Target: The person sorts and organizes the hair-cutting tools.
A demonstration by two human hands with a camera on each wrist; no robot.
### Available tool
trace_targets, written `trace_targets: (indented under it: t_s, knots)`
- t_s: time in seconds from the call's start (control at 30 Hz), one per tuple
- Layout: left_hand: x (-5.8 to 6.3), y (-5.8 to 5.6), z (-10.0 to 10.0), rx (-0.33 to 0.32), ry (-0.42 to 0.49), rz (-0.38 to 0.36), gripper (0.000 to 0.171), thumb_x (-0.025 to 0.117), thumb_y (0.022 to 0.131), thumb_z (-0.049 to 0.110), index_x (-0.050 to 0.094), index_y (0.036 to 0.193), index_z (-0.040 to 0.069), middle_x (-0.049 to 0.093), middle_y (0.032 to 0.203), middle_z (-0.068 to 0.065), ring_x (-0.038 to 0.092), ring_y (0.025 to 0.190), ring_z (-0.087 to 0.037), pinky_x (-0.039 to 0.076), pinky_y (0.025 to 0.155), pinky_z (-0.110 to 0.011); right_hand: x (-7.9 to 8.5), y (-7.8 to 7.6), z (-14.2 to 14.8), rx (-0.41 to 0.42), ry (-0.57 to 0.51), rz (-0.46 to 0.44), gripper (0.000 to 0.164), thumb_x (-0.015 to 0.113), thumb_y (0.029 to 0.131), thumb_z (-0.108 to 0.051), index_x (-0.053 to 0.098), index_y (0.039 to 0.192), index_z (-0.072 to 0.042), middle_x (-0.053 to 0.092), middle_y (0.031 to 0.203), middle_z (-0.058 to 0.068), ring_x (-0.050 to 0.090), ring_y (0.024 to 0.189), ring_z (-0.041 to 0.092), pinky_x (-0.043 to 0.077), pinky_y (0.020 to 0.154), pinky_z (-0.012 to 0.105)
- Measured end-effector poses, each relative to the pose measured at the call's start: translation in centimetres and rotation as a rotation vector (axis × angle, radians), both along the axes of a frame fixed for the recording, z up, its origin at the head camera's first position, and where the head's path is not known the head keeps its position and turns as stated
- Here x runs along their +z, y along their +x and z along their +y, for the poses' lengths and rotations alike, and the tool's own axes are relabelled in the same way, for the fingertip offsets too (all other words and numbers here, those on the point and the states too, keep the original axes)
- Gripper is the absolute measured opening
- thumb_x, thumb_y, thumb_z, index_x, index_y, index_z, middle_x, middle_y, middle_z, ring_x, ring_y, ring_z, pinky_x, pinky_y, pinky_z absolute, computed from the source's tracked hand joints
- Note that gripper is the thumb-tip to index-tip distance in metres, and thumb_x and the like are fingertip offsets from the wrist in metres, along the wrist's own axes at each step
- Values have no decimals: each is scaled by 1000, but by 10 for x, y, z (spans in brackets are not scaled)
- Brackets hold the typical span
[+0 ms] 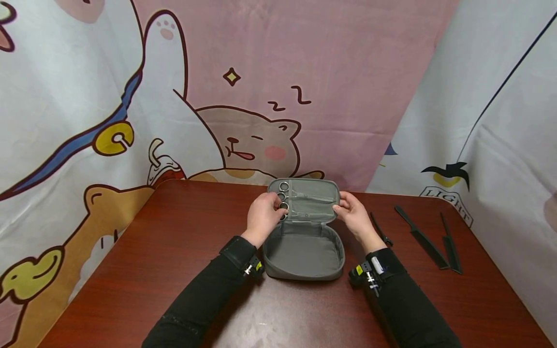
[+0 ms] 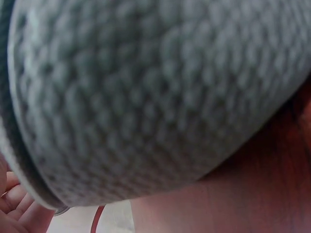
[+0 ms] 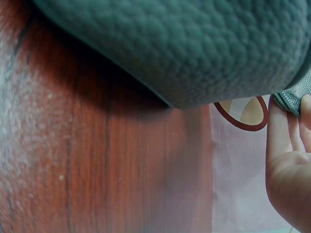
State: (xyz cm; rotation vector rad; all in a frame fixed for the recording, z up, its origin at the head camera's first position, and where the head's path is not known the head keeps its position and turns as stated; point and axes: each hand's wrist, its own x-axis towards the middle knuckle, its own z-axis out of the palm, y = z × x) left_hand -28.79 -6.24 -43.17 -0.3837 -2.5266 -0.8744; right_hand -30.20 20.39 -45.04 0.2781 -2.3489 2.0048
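A grey zip case (image 1: 304,276) stands unfolded on the table, its lid (image 1: 313,212) raised at the back. Several scissors (image 1: 284,186) sit along the lid's left side, their ring handles showing and their blades hidden. My left hand (image 1: 263,217) pinches a ring handle of one of them between thumb and fingers. At the lid's right edge, my right hand (image 1: 357,220) grips the rim, thumb on the inner face and fingers behind. Both wrist views are mostly filled by the case's pebbled outer wall (image 2: 146,97), with the right hand's fingers at the lid edge in the right one.
Two black combs with handles, one nearer (image 1: 428,246) and one farther right (image 1: 452,251), lie on the brown table (image 1: 196,232). A slim black item (image 1: 380,229) lies partly hidden behind the right forearm. Printed cloth (image 1: 348,96) hangs behind the table.
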Motion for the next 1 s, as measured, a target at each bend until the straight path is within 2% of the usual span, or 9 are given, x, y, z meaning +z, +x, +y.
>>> trace_targets:
  t_s: [0.3, 0.67, 0.83, 1.0]
  knots:
    - [2, 1, -1, -13, -15, -12, 18, 84, 78, 10, 70, 87, 4, 63, 82, -6, 61, 74, -21, 50, 68, -36, -1, 0, 0, 5, -12, 3, 35, 53, 100, 4, 46, 134, 8, 65, 106, 13, 65, 86, 4, 53, 76, 23]
    - [4, 1, -5, -52, -30, -93, 17, 79, 83, 6, 71, 97, 1, 65, 90, -9, 66, 80, -22, 53, 72, -35, 0, 0, 0, -10, 19, -12, 36, 53, 100, 2, 46, 135, 7, 63, 114, 22, 64, 87, 4, 53, 77, 23]
    - [3, 2, -8, -70, -45, -100, 19, 78, 84, 7, 71, 100, 3, 65, 90, -7, 65, 80, -21, 53, 72, -35, 1, 0, 0, -16, 35, -18, 36, 53, 101, 0, 46, 136, 6, 62, 116, 23, 64, 88, 4, 53, 78, 24]
    - [3, 8, -15, -93, -49, -88, 22, 79, 83, 9, 70, 102, 4, 65, 90, -7, 66, 80, -20, 53, 71, -35, 2, 0, 0, -22, 48, -20, 36, 53, 101, -1, 47, 136, 5, 62, 117, 24, 64, 88, 4, 53, 78, 25]
